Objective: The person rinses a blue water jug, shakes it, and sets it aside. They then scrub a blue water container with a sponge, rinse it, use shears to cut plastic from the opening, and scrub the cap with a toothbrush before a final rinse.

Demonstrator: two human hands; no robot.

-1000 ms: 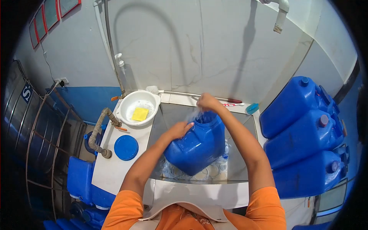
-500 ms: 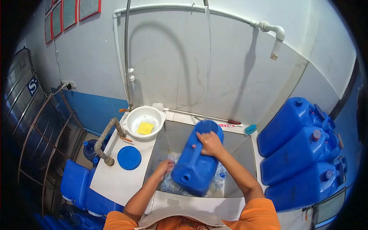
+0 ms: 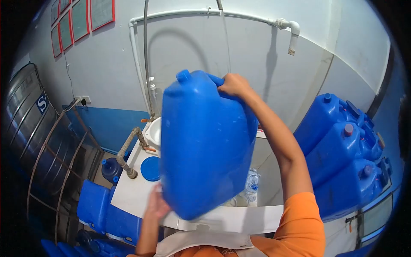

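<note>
A large blue jug (image 3: 205, 150) hangs raised over the sink (image 3: 269, 180), filling the middle of the view and hiding much of the basin. Wrapped round the handle at its top is my right hand (image 3: 234, 85). My left hand (image 3: 157, 203) is beside the jug's lower left edge, blurred, its fingers partly hidden. Behind the jug a thin stream of water (image 3: 227, 47) falls from a hose (image 3: 219, 4). Clear plastic bottles (image 3: 252, 182) lie in the sink.
A round blue lid (image 3: 150, 168) and a partly hidden white basin (image 3: 154, 132) sit on the left counter, near a metal pipe (image 3: 124, 150). Several blue jugs (image 3: 338, 150) stand at the right. Blue containers (image 3: 94, 203) are at the lower left, near a steel tank (image 3: 30, 124).
The blue jug has been lifted up out of the sink and turned, its broad side now facing me. My right hand has risen with it. My left hand has moved left and down.
</note>
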